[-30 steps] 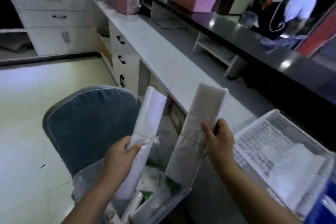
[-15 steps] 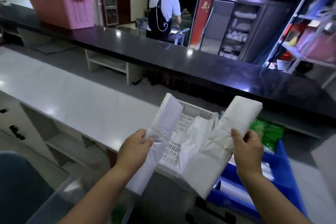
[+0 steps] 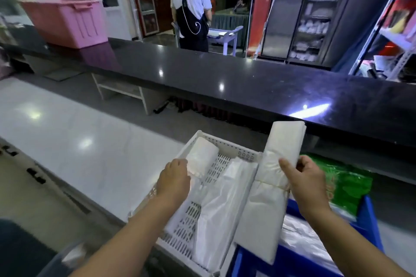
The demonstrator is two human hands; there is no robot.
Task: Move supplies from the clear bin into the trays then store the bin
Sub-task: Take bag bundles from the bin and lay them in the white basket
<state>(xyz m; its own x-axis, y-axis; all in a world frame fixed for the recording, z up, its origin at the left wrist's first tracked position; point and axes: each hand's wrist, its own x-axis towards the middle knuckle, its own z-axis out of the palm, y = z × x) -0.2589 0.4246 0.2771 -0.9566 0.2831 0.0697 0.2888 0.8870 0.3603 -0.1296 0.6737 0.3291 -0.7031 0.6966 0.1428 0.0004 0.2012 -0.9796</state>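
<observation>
A white slotted tray (image 3: 227,144) lies on the pale counter in front of me. My left hand (image 3: 174,179) holds one banded bundle of white bags (image 3: 201,158) down inside the tray's left side. A loose white bag pack (image 3: 221,207) lies along the tray's middle. My right hand (image 3: 302,183) grips a second banded white bundle (image 3: 272,186) upright over the gap between the white tray and a blue tray (image 3: 371,216) on the right. The clear bin's corner (image 3: 67,256) shows at the bottom left.
The blue tray holds clear plastic packs (image 3: 304,238) and a green pack (image 3: 344,182). A raised black counter (image 3: 225,78) runs behind the trays, with a pink bin (image 3: 65,21) on it. A person in an apron (image 3: 193,11) stands beyond. Drawers (image 3: 33,175) sit below left.
I have turned from the bin and chair toward the trays. My left hand has lowered its bundle into the white tray; my right hand still holds its bundle up.
</observation>
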